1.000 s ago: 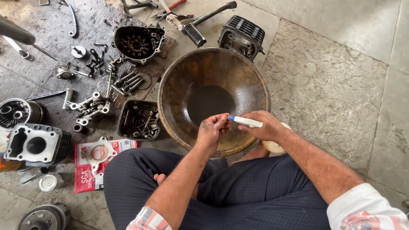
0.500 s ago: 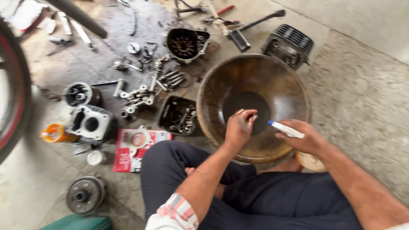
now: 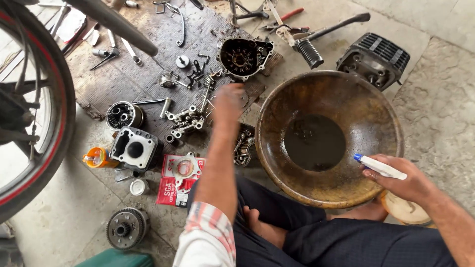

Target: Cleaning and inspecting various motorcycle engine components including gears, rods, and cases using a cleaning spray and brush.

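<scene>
My right hand (image 3: pixel 403 180) holds a small white tube with a blue tip (image 3: pixel 380 166) over the near right rim of a big rusty metal bowl (image 3: pixel 277 106) with dark liquid in its bottom. My left hand (image 3: pixel 228 101) is stretched out and blurred above the small engine parts (image 3: pixel 188 118) on the dark mat, left of the bowl. I cannot tell if it holds anything. I sit with my legs folded under the bowl.
A cylinder block (image 3: pixel 134 147), a red gasket packet (image 3: pixel 179 179), a clutch assembly (image 3: pixel 126 227), an orange bottle (image 3: pixel 98 157) and a black engine cover (image 3: pixel 244 57) lie on the floor. A finned cylinder head (image 3: pixel 374 58) sits behind the bowl. A motorcycle wheel (image 3: pixel 34 113) stands at left.
My left hand has left the bowl and reached out to the left over the parts on the mat. My right hand still holds the tube. The view has shifted left.
</scene>
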